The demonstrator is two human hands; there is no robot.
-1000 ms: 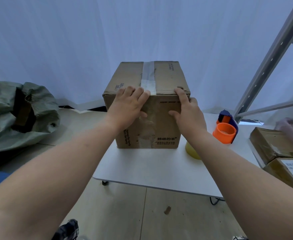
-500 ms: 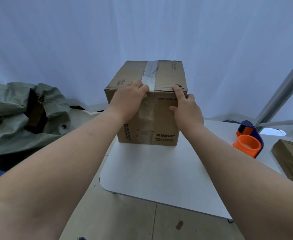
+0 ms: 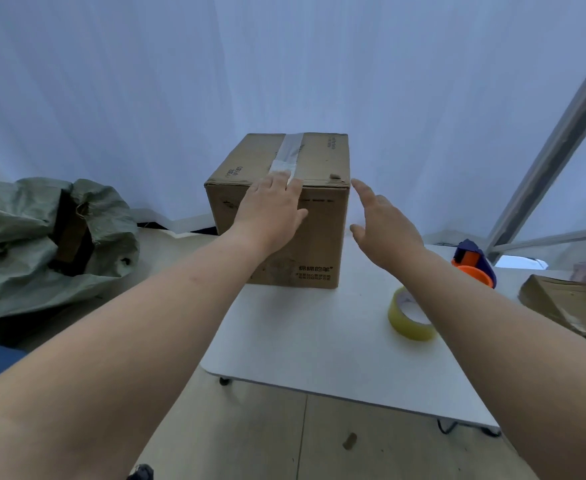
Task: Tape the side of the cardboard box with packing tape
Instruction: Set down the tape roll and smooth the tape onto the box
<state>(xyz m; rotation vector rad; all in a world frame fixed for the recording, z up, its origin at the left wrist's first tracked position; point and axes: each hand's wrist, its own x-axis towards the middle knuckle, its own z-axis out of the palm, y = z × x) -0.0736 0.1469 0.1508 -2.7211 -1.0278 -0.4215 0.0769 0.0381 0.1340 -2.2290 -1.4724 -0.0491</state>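
Note:
A brown cardboard box (image 3: 322, 237) stands at the back left of the white table (image 3: 305, 344). A strip of clear tape (image 3: 286, 157) runs across its top and over the front edge. My left hand (image 3: 271, 209) lies flat on the box's front face, fingertips at the top edge over the tape end. My right hand (image 3: 383, 225) hovers open just right of the box, off its surface. A yellowish roll of packing tape (image 3: 410, 318) lies on the table under my right forearm.
An orange and blue tape dispenser (image 3: 475, 266) sits at the table's right. Flat brown cardboard packages (image 3: 561, 303) lie at the far right. A green woven sack (image 3: 42, 237) is on the floor to the left. A metal frame post (image 3: 554, 150) slants at the right.
My right hand has come off the box's front face and moved to the right, open. My left hand stays on the box. The tape roll has come into sight.

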